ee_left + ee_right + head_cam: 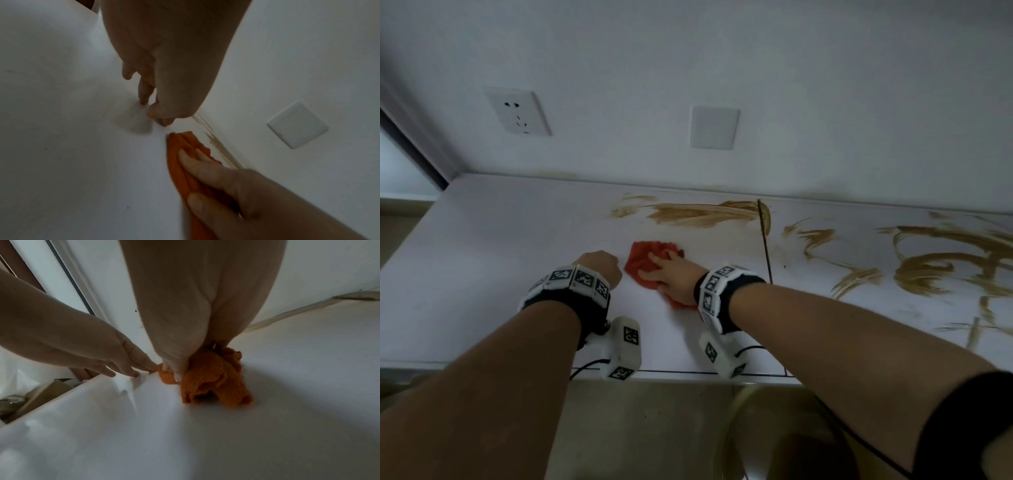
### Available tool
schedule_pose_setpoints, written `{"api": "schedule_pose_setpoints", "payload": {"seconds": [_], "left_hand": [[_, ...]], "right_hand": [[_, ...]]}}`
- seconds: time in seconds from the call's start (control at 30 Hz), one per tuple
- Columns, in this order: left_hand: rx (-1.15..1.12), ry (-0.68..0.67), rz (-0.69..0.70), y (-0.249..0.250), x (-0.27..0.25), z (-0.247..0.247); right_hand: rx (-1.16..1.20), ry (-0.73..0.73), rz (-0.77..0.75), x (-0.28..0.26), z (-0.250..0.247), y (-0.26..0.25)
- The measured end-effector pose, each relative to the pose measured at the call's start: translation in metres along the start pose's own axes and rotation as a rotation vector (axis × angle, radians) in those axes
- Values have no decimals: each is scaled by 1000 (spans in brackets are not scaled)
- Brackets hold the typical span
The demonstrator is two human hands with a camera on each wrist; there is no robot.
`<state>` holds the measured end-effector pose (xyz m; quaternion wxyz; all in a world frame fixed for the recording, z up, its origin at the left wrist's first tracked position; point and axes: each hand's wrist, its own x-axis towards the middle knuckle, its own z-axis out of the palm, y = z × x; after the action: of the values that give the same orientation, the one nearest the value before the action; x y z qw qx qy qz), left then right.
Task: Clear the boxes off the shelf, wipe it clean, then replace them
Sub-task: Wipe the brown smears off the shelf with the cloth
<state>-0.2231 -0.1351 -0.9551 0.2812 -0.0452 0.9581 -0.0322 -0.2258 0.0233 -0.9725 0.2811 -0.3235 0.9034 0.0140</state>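
Note:
An orange-red cloth (643, 257) lies bunched on the white shelf top (500, 274). My right hand (671, 270) presses flat on it with fingers spread; the left wrist view shows those fingers (197, 162) lying straight over the cloth (180, 141). My left hand (601, 263) stands just left of the cloth, and its straight fingertips (144, 100) touch the bare shelf and hold nothing. The right wrist view shows the left hand (123, 368) beside the cloth (213, 379). Brown smears (698, 212) streak the shelf beyond the cloth. No box stands on the shelf.
More brown smears (935, 267) cover the shelf's right section, past a dark seam (765, 246). The wall behind carries a socket (518, 111) and a blank plate (714, 127). Cardboard-coloured items (41, 392) lie below the shelf's left edge. The floor shows under the front edge.

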Motion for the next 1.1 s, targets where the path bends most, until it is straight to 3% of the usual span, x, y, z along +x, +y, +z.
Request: {"api": "schedule_pose_setpoints", "payload": {"seconds": [0.1,0.23,0.37,0.57,0.7,0.77,0.83,0.93,1.03,1.1], "left_hand": [[6,-21,10,0,-3,-2],[-19,-68,38,-6,-8,1],[-48,-105,47,-10,-8,1],[-79,-89,59,-14,-9,-2],[-129,-2,42,-18,-9,-4],[-131,25,44,-21,-10,-7],[-133,31,21,-21,-10,-10],[-194,114,5,-15,-7,-10],[-205,276,157,6,-4,-10],[-141,290,258,28,-6,-8]], "right_hand": [[53,18,12,-22,7,26],[160,125,274,-50,7,81],[138,89,396,-39,-2,84],[56,104,236,9,-20,32],[26,47,67,23,-17,-18],[64,34,-1,21,-14,-23],[121,110,-43,9,-16,-12],[192,261,90,-15,-20,21],[70,143,258,-32,-16,48],[-5,48,285,-33,-13,57]]}}
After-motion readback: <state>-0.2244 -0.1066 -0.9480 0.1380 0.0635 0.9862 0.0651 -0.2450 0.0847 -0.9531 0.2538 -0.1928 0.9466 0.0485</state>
